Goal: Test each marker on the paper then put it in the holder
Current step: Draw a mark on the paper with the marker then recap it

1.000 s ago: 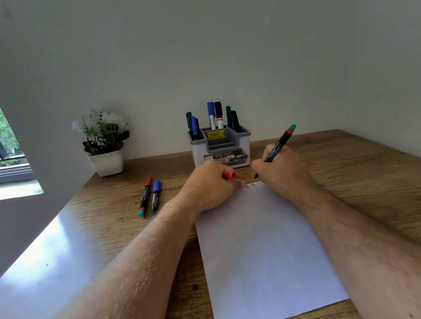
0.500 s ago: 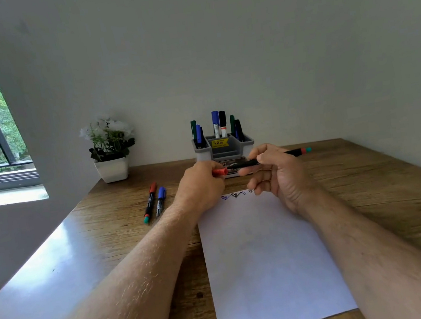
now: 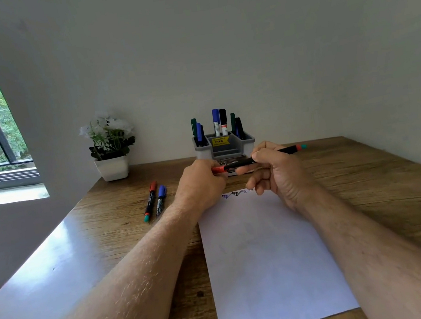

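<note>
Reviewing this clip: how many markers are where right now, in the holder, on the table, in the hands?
Standing in the grey plastic holder: 7
Lying on the wooden table, red-capped marker and blue-capped marker: 2
Held between left hand and right hand, black marker with red cap: 1
Total: 10

Held marker [image 3: 247, 161]: black, red cap, level in the air in front of the holder
Paper [image 3: 268, 261]: white, flat, squiggles along its far edge
Holder [image 3: 248, 142]: grey, several markers upright inside
Loose markers [image 3: 156, 201]: two, side by side, left of paper
</note>
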